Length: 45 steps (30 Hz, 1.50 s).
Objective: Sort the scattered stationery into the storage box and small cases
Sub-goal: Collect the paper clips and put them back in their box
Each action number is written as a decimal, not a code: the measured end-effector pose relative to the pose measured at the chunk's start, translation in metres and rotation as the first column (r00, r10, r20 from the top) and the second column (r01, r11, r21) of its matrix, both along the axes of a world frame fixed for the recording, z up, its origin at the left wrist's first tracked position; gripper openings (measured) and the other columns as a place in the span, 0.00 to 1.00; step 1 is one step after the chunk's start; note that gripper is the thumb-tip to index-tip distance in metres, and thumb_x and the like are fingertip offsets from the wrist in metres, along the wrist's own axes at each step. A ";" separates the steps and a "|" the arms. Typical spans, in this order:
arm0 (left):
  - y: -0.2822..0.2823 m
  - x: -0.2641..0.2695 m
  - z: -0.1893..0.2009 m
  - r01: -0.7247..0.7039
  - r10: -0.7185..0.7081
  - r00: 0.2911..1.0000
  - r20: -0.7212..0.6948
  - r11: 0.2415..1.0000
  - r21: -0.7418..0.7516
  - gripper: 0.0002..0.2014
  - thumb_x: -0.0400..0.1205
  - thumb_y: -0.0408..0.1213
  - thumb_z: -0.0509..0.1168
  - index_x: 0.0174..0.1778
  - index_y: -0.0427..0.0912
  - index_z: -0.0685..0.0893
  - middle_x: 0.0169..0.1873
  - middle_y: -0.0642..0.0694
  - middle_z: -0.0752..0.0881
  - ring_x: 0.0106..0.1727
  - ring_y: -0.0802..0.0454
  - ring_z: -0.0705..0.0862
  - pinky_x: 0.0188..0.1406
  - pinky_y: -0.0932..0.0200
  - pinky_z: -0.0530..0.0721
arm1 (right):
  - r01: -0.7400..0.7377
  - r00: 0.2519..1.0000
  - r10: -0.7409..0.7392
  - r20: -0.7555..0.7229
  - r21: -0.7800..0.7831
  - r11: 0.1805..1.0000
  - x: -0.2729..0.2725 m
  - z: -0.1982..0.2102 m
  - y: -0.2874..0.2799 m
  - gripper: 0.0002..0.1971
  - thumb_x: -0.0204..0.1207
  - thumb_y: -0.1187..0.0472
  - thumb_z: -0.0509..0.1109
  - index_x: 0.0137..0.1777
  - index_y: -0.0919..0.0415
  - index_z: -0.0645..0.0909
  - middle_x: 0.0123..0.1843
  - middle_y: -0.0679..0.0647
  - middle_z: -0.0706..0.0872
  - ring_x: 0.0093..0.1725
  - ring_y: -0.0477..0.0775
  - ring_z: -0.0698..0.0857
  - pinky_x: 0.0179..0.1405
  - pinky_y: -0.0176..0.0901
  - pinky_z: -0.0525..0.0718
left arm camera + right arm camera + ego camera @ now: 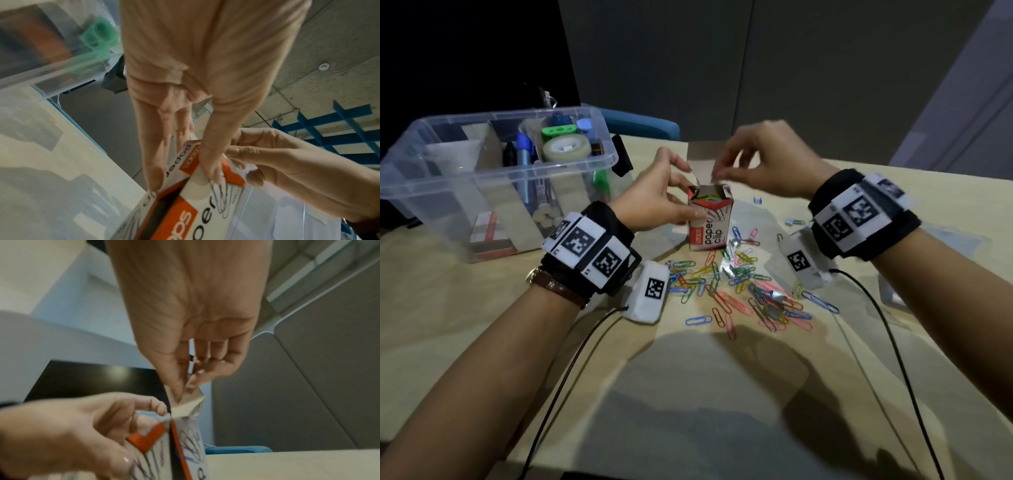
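Loose paper clips litter the desk. Behind them, left hand grips the upright clip box; right hand pinches its flimsy top flap; thin card, crushes easily.

Table: storage box, clip carton, paper clips.

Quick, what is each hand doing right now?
Left hand: grips the paper clip box.
Right hand: pinches the box's top flap.
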<state>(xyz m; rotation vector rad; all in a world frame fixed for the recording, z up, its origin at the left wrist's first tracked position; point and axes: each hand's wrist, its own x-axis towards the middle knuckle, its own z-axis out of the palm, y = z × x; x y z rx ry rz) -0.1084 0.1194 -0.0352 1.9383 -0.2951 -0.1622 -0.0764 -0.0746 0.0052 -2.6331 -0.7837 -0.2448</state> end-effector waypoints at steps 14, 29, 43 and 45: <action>0.009 0.005 0.001 -0.129 0.130 0.987 0.099 0.992 -0.012 0.28 0.75 0.26 0.74 0.61 0.44 0.63 0.52 0.50 0.81 0.49 0.49 0.88 0.49 0.52 0.88 | -0.051 0.827 -0.110 -0.552 -0.268 0.962 -0.038 -0.050 -0.011 0.29 0.53 0.50 0.88 0.53 0.56 0.84 0.36 0.45 0.83 0.40 0.51 0.86 0.42 0.42 0.87; 0.008 0.004 0.000 -0.067 0.066 0.998 0.021 0.998 0.007 0.28 0.73 0.25 0.74 0.59 0.43 0.64 0.52 0.46 0.82 0.51 0.39 0.87 0.55 0.39 0.87 | -0.085 0.863 -0.022 -0.504 -0.187 0.979 -0.035 -0.048 -0.017 0.08 0.64 0.65 0.84 0.42 0.60 0.90 0.32 0.51 0.90 0.27 0.43 0.87 0.35 0.36 0.87; 0.010 0.007 -0.002 -0.079 0.079 0.996 -0.029 0.997 -0.008 0.28 0.72 0.26 0.75 0.60 0.44 0.65 0.55 0.45 0.82 0.53 0.41 0.88 0.55 0.41 0.88 | -0.080 0.929 0.049 -0.366 -0.070 0.994 -0.023 0.003 -0.015 0.08 0.64 0.67 0.83 0.44 0.61 0.90 0.36 0.48 0.92 0.35 0.40 0.89 0.39 0.26 0.85; 0.010 0.007 -0.003 -0.076 0.075 0.997 -0.029 0.997 -0.016 0.28 0.72 0.26 0.76 0.58 0.45 0.65 0.55 0.44 0.83 0.53 0.39 0.89 0.54 0.41 0.88 | -0.069 0.937 0.088 -0.338 0.067 0.995 -0.020 0.028 -0.011 0.08 0.67 0.66 0.81 0.46 0.63 0.89 0.39 0.49 0.92 0.39 0.41 0.91 0.43 0.30 0.87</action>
